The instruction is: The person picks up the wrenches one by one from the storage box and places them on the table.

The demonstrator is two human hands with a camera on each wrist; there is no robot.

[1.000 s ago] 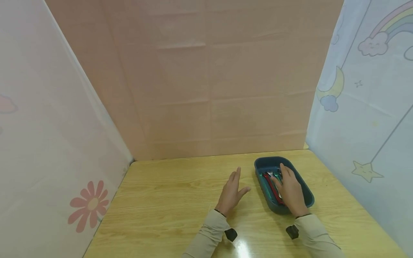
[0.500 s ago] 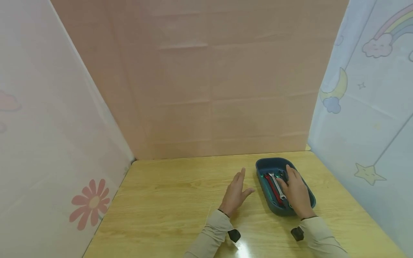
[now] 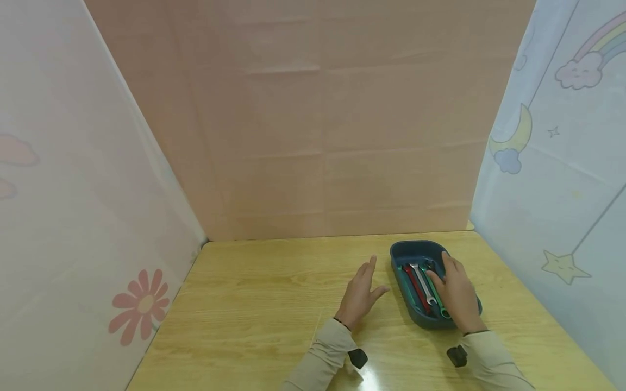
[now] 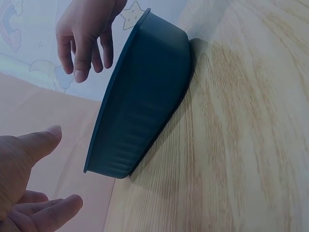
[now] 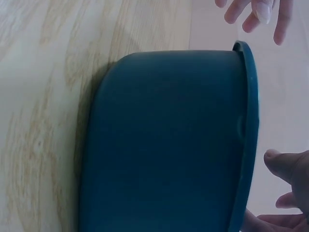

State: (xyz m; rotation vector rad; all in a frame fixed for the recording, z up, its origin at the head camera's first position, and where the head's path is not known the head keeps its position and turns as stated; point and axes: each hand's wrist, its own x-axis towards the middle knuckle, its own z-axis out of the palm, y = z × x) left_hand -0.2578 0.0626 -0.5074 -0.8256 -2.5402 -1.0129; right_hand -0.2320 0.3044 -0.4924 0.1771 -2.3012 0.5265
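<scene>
I am watching my right hand point(image 3: 457, 296) hovering over the dark blue tray point(image 3: 397, 253) at the right side of the wooden table point(image 3: 254, 320), fingers loosely spread and reaching down toward the tools inside; as far as I can tell it is grasping nothing yet, though its palm is hiding part of the tray's right half from the head view. The left wrist view is showing those fingers point(image 4: 82, 53) hanging relaxed above the rim, apart from it. Inside the tray, a red wrench point(image 3: 414, 288), a silver wrench point(image 3: 424, 286) and a green wrench point(image 3: 439, 300) are lying side by side along its length, running from far to near, which is keeping their handles easy to pick out one at a time. My left hand point(image 3: 361, 296) is resting flat and open on the table just left of the tray, thumb pointing toward its wall without touching it, placed, I judge, where it can steady the tray if it slides. Pink and pale blue printed sheets are screening off the table on three sides.
</scene>
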